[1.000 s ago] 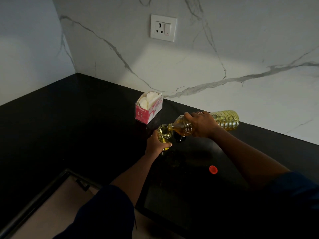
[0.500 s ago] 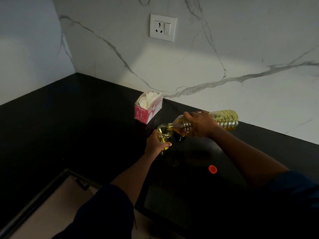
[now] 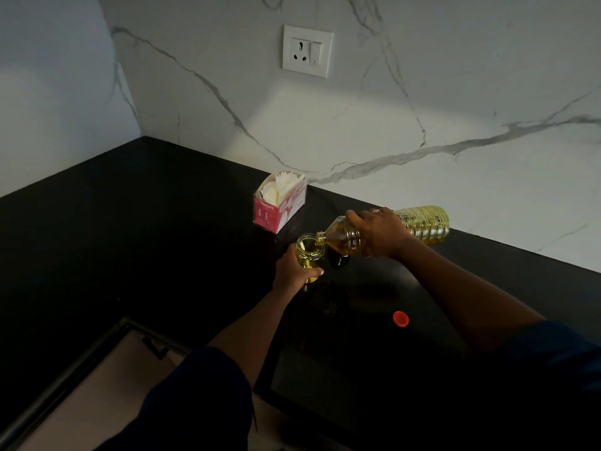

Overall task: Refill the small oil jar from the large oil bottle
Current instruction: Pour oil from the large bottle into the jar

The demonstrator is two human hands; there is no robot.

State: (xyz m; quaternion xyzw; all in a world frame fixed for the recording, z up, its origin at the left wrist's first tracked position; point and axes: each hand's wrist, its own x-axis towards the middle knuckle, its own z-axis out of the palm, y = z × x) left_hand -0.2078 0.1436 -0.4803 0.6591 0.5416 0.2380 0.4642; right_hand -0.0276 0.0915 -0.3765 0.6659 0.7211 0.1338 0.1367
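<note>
A small glass jar [image 3: 309, 250] with yellow oil in its lower part stands on the black counter [image 3: 130, 222], and my left hand [image 3: 294, 271] grips it from the near side. My right hand [image 3: 380, 232] holds the large plastic oil bottle [image 3: 422, 222] tipped almost flat. The bottle's open mouth rests over the jar's right rim. Oil fills the bottle's neck and its far end. The bottle's red cap [image 3: 400, 319] lies loose on the counter to the right of my left arm.
A pink and white box [image 3: 279, 203] of white paper stands just behind the jar near the marble wall. A small dark object [image 3: 338, 258] sits under the bottle's neck. A wall socket [image 3: 307, 50] is above. The counter's front edge runs at lower left.
Almost nothing has moved; both hands keep their hold and the bottle stays tipped over the jar.
</note>
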